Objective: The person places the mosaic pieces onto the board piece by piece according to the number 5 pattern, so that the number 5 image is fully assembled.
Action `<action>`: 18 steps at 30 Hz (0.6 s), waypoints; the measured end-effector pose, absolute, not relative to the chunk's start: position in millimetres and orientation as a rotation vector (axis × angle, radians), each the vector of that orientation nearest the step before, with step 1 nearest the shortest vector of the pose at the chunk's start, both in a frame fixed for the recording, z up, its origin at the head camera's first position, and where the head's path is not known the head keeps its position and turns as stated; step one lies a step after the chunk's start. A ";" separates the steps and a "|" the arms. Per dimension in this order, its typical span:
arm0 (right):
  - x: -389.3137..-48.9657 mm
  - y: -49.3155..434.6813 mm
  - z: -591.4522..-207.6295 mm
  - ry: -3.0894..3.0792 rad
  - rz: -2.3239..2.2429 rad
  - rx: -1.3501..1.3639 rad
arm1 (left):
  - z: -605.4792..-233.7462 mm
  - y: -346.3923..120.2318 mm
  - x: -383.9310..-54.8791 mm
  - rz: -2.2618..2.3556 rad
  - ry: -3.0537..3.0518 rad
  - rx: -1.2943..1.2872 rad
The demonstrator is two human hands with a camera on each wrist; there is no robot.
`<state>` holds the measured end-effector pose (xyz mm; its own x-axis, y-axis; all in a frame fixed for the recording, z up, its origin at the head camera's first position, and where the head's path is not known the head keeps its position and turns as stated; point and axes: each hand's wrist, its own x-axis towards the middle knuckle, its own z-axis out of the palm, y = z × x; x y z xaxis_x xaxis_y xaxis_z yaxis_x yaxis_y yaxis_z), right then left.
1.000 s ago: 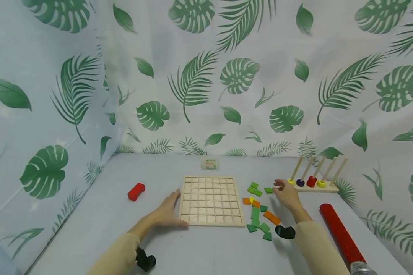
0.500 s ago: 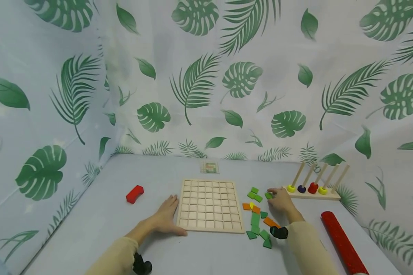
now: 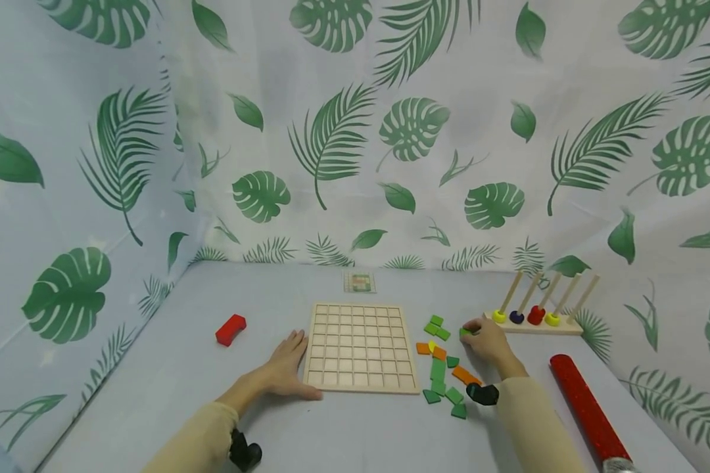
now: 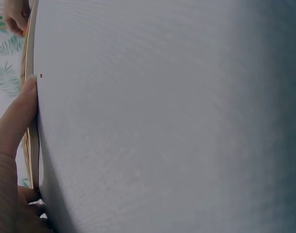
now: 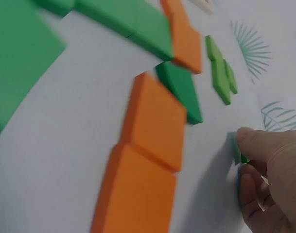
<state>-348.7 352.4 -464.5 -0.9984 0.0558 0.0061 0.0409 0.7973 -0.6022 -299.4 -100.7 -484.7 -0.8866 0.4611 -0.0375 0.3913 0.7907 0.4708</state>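
The right hand (image 3: 490,341) pinches a green tile (image 3: 465,332) between thumb and fingers, near the pegged stand (image 3: 532,328) and beside the loose coloured tiles (image 3: 438,368), while the left hand (image 3: 279,372), thumb and fingers spread wide, touches the gridded wooden board (image 3: 361,348) at its near left corner.

Flat green, orange and yellow tiles (image 3: 438,369) obstruct the way between the square wooden grid board (image 3: 361,349) and right hand (image 3: 488,340); pale grey tabletop (image 3: 361,433) between the forearms offers passage.

The grid board (image 3: 361,348) looks like plain wood, the coloured tiles (image 5: 156,121) smooth and matt.
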 end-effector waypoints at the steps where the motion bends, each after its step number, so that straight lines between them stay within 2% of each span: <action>1: -348.6 351.3 -462.4 -2.959 1.002 -0.089 | -484.6 -100.9 -299.0 0.694 2.829 0.677; 12: -361.2 315.6 -448.5 -2.859 0.879 0.079 | -482.1 -101.4 -297.3 0.682 2.835 0.702; 18: -366.7 275.8 -448.3 -2.813 0.858 0.227 | -482.2 -100.1 -298.0 0.701 2.827 0.706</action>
